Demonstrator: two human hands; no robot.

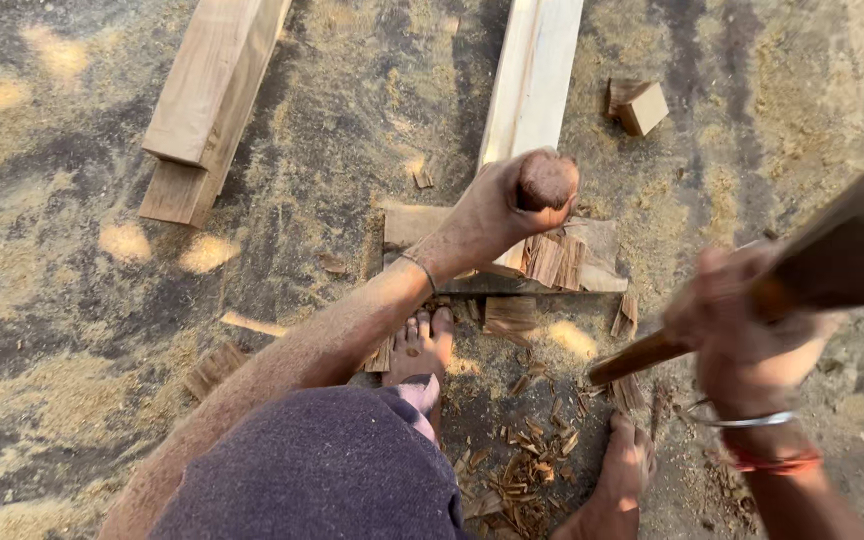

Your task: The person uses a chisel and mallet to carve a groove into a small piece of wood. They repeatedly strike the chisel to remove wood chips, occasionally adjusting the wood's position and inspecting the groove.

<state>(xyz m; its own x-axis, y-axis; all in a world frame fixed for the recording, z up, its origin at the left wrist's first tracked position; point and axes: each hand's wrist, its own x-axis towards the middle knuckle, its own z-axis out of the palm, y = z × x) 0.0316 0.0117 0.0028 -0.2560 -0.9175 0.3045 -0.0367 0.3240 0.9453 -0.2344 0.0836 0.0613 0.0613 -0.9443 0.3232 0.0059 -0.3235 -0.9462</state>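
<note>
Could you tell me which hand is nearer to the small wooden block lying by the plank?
Left. The left hand grips a chisel handle just below-left of the block; the right hand, holding the mallet, sits lower.

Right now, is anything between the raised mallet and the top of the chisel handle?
Nothing visible. The left hand grips the chisel handle, leaving its rounded top bare. The right hand holds the blurred mallet off to the side, apart from it.

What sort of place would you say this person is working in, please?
Probably an outdoor carpentry spot on bare ground: sawdust covers the earth, sawn timber beams lie about, and wood chips litter the area by the bare feet.
</note>
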